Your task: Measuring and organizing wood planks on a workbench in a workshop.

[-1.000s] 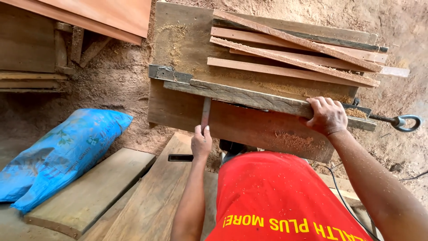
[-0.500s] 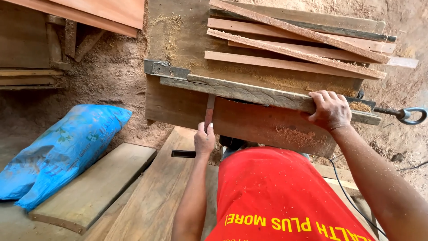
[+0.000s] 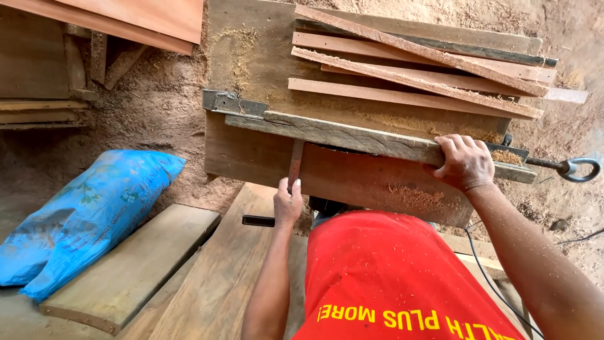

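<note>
At lower left we see 1 blue sack [image 3: 88, 220]. At centre our left hand [image 3: 288, 203] grips 1 rusty metal bar [image 3: 295, 162]; right of it, our right hand [image 3: 464, 162] clasps the table [image 3: 352, 135] edge, below 5 slats [image 3: 409, 97].

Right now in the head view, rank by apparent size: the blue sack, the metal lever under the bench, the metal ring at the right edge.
1. Blue sack, by far the largest.
2. Metal lever, gripped by the left hand.
3. Metal ring, partly cut off by the frame edge, so its rank against the lever is unsure.
</note>
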